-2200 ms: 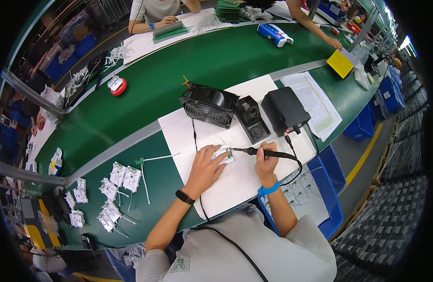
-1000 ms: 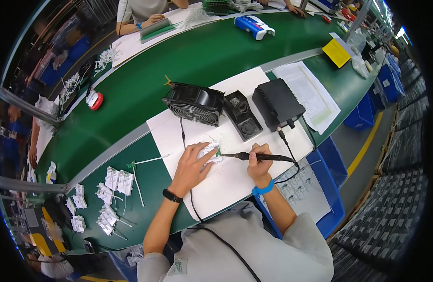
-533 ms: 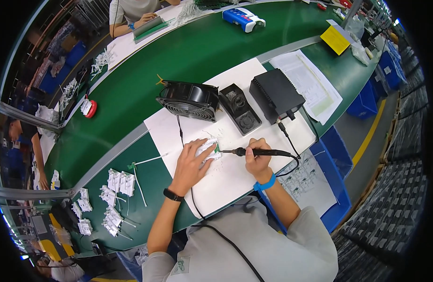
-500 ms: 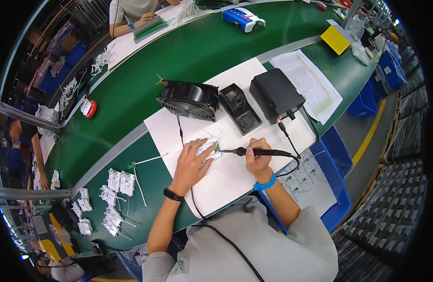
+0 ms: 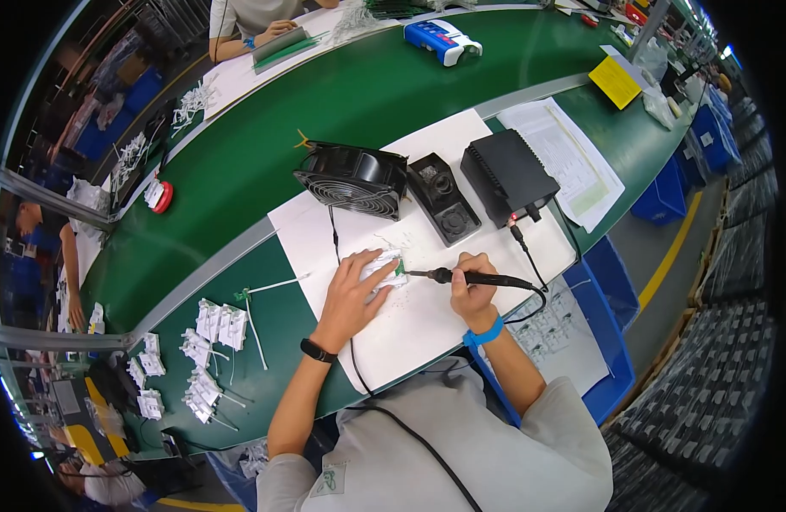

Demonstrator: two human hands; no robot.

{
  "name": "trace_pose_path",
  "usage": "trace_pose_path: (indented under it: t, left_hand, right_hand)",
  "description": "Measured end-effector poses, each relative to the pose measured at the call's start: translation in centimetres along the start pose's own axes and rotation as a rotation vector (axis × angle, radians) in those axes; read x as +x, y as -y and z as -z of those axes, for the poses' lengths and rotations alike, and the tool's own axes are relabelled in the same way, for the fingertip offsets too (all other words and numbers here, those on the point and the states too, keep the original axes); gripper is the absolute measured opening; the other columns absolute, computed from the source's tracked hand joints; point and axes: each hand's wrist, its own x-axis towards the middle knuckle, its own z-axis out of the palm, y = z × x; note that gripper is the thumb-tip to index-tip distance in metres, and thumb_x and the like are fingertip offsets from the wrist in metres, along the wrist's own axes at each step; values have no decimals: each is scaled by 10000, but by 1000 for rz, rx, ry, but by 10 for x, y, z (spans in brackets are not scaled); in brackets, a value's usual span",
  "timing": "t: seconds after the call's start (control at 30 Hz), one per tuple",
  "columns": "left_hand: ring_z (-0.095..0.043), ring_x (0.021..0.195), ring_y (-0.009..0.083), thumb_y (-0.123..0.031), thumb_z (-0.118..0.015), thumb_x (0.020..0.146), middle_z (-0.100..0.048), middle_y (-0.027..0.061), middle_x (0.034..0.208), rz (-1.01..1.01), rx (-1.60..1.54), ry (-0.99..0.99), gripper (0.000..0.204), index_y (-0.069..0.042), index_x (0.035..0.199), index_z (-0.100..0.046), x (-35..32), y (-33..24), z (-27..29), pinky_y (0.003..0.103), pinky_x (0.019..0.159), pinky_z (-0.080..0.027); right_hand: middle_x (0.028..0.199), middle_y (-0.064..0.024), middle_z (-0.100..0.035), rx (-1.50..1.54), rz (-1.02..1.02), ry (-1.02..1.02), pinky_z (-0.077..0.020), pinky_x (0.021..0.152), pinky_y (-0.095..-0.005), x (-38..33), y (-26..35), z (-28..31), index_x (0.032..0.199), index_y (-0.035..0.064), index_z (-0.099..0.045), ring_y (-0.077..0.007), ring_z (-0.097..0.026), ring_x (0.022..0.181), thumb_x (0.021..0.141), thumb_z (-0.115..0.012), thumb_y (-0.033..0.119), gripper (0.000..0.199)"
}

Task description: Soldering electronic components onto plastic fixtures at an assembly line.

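My left hand (image 5: 349, 299) lies over a small white plastic housing (image 5: 396, 281), its thumb and fingers spread around it and holding it against a white sheet (image 5: 419, 337). A little green circuit board (image 5: 400, 266) shows at the housing's right side. In my right hand (image 5: 471, 294) is a soldering iron (image 5: 498, 279), gripped by its black handle. Its thin tip points left and meets the board's edge, though exact contact is too small to tell. Beyond the hands stand a black fan (image 5: 352, 177) and a black iron stand (image 5: 444, 203).
A black soldering station (image 5: 508, 177) sits at the sheet's far right, its cable looping to the iron. Several white housings with wires (image 5: 209, 350) lie to the left. Papers (image 5: 568, 162), a blue bin (image 5: 613, 358) and a blue-white device (image 5: 442, 41) are around. A co-worker (image 5: 261, 26) sits opposite.
The whole view has shifted slightly. Both hands keep nearly the same pose, with the iron's tip still at the green board.
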Motion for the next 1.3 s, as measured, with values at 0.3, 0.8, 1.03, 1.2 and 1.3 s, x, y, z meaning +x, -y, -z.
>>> trace_pose_path:
  t: [0.3,0.8,1.03,1.2,1.3]
  left_hand:
    - [-540,1113,311,-198,-758,865,-606,125,1314,29,55,-71,460,-153,1318,-689,-1,-4,-7,405,957,-465]
    - [-536,1050,302,-308,-802,820,-593,128,1304,164,173,-175,481,-60,1222,-707,-5,-24,-26,382,859,-487]
    - [-546,1099,326,-215,-795,825,-599,152,1331,94,95,-97,430,-34,1207,-721,-15,-21,-11,402,945,-509]
    - [-548,1101,322,-180,-801,822,-572,193,1377,123,39,-236,421,9,1186,-706,-20,-21,-24,378,894,-531]
    - [-557,1098,324,-172,-815,806,-586,197,1362,146,31,-252,420,12,1169,-711,-20,-21,-28,381,899,-529]
  right_hand:
    - [620,-67,-533,-162,19,-100,-362,480,-318,2,3,3,824,38,-559,-189,-483,486,904,-699,138,190]
    - [714,-76,-623,-144,-35,-124,-419,557,-267,1,11,-2,1002,-10,-635,-143,-563,599,862,-778,-12,201]
    - [674,-59,-577,-191,-61,-95,-423,567,-240,-2,9,-4,955,7,-544,-110,-543,578,941,-657,-34,121]
    - [639,-60,-563,-147,-75,35,-402,546,-244,1,8,-5,892,21,-491,-102,-526,561,947,-647,10,166]
    - [632,-65,-569,-171,-77,62,-395,534,-251,2,10,-10,866,21,-498,-105,-519,548,935,-666,24,182]
